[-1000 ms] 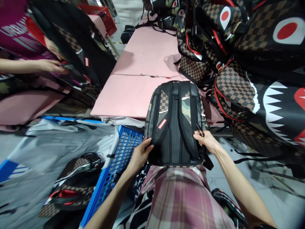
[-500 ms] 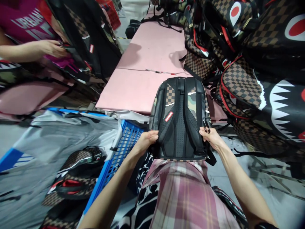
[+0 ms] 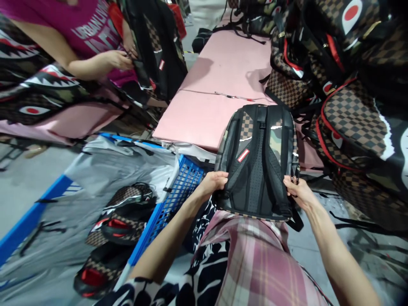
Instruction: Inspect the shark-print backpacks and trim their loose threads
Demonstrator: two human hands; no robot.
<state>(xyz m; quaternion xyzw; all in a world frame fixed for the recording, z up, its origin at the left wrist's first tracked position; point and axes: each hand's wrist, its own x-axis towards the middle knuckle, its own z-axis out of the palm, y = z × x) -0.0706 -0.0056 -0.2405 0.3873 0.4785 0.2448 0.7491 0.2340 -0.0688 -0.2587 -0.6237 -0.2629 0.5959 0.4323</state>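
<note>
A black backpack (image 3: 258,170) with checkered and camouflage patches stands upright on my lap, its back panel and shoulder straps facing me. My left hand (image 3: 216,182) grips its left side near the lower strap, thumb on top. On the opposite side my right hand (image 3: 296,190) pinches the edge, with dark rings of what look like scissors or snips (image 3: 295,180) at its fingers. A small red label (image 3: 243,155) shows on the left strap. The far side of the backpack is hidden from me.
The pink table (image 3: 197,114) lies ahead, a thin tool (image 3: 234,97) on it. Piled checkered backpacks (image 3: 357,114) crowd the right. A blue crate (image 3: 178,191) and a grey-lined bin (image 3: 79,187) holding bags stand left. Another person (image 3: 79,46) handles a backpack (image 3: 159,51) at far left.
The view has swung left, so everything sits further right. My hands keep the same hold on the backpack, which remains upright on my lap.
</note>
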